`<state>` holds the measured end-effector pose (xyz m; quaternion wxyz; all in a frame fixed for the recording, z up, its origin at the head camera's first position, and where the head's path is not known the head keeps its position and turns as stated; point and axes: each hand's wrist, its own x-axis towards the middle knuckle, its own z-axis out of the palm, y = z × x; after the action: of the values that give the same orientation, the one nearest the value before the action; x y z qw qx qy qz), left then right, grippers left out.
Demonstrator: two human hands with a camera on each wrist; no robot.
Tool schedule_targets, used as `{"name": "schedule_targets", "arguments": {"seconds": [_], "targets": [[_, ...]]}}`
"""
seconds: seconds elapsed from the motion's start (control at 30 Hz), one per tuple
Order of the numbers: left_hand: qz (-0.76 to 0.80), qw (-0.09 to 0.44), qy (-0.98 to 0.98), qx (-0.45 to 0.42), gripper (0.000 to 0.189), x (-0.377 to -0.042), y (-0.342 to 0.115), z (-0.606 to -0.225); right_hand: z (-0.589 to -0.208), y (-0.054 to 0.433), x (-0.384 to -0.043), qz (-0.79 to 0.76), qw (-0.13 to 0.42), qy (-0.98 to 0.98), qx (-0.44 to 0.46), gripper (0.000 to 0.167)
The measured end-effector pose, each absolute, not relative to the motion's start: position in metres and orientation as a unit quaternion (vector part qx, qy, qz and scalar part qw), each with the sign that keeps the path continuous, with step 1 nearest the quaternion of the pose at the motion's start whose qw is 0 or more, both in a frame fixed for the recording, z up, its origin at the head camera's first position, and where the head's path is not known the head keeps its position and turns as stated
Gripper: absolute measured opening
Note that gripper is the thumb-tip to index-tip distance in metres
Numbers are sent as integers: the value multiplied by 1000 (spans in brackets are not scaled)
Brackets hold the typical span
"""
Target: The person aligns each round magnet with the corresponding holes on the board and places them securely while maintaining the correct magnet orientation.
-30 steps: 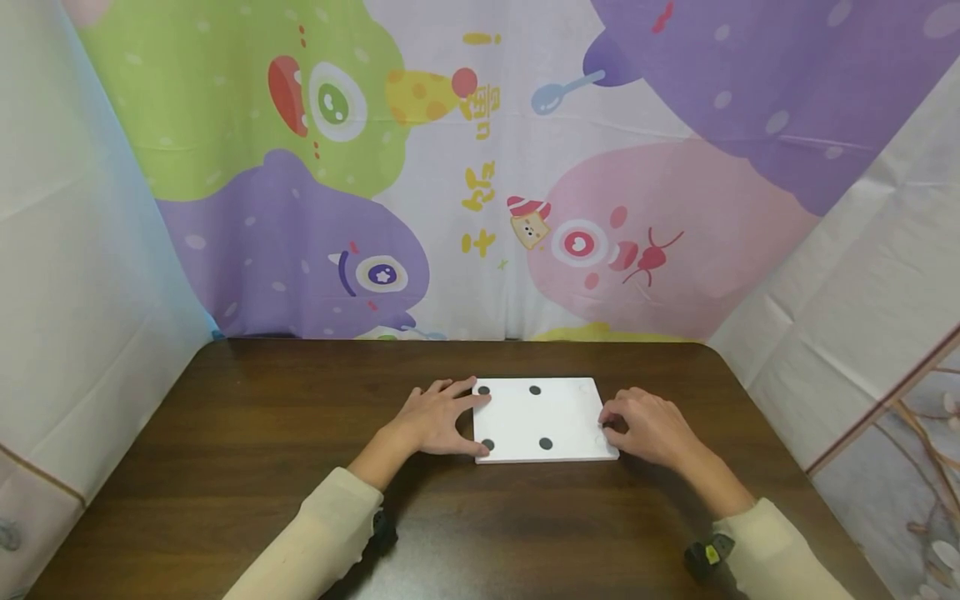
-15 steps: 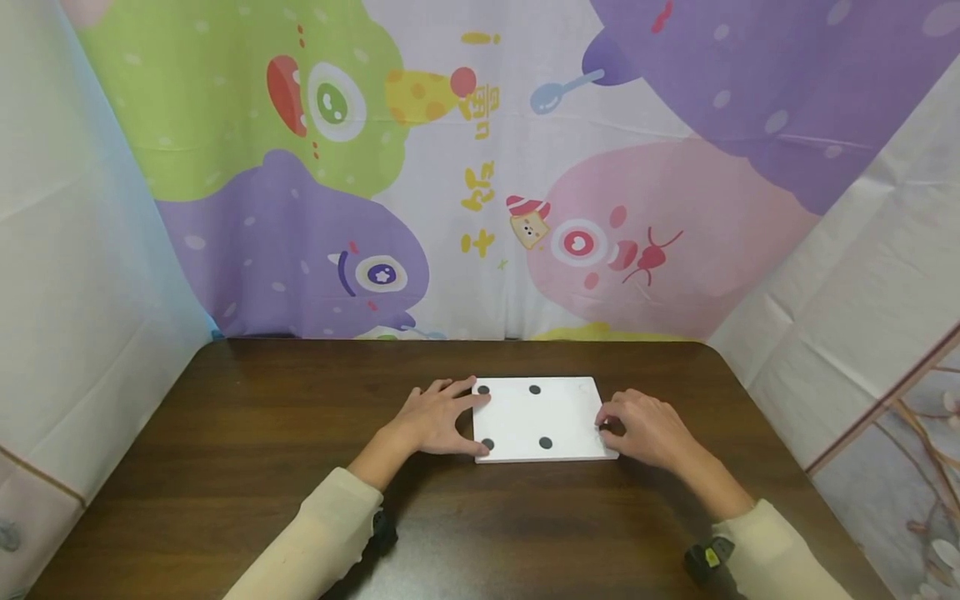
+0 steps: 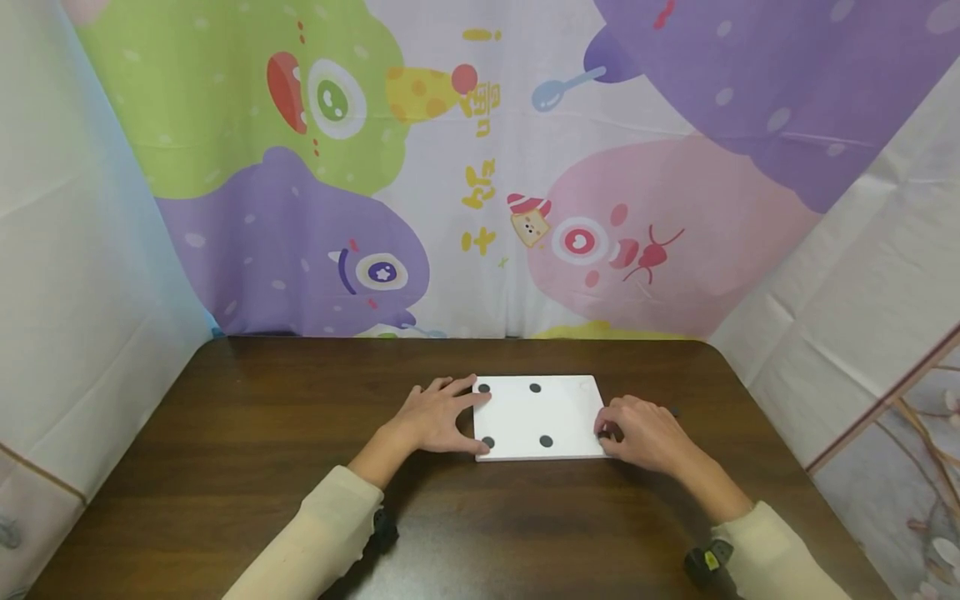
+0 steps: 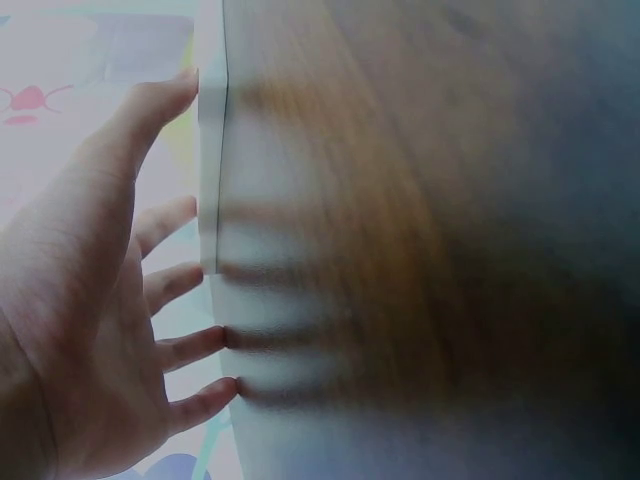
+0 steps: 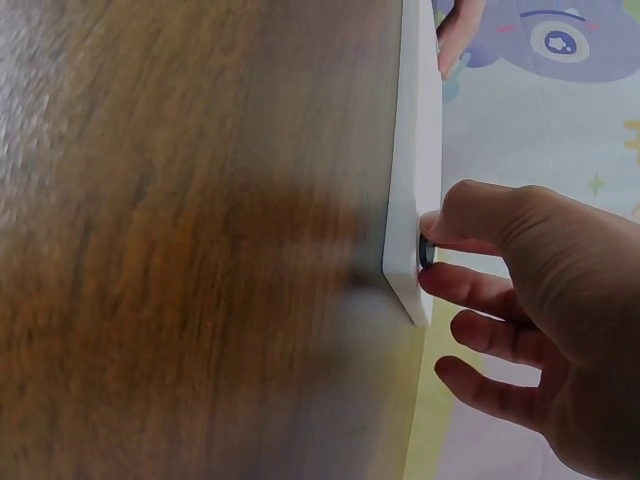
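A flat white board lies on the table with several round black discs on its top, one of them a front disc. My left hand is spread at the board's left end, with thumb and index finger over the corner discs. From the left wrist view, the left hand's fingers reach down to the board's edge and the table. At the near right corner, my right hand pinches a small black disc between thumb and index finger, right at the board's surface. A faint ring marks the far right corner.
The brown wooden table reaches back to a cartoon-printed curtain. White cloth hangs on both sides. A small dark spot shows on the table just behind my right hand. Dark wrist devices sit at the sleeves.
My right hand has shifted slightly nearer, bringing the black disc onto the board's near right corner. A small dark spot now shows behind it. The left hand stays in place.
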<state>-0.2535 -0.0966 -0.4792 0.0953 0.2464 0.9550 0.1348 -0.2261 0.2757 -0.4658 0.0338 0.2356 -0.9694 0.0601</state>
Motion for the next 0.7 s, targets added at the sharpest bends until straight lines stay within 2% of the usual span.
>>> {"name": "schedule_targets", "arguments": {"seconds": [0.27, 0.7], "targets": [[136, 102, 955, 243, 95, -254, -97, -479, -461, 274, -224, 50, 34, -967, 246, 13], [138, 98, 954, 247, 95, -254, -97, -480, -459, 271, -223, 31, 28, -967, 252, 7]]}}
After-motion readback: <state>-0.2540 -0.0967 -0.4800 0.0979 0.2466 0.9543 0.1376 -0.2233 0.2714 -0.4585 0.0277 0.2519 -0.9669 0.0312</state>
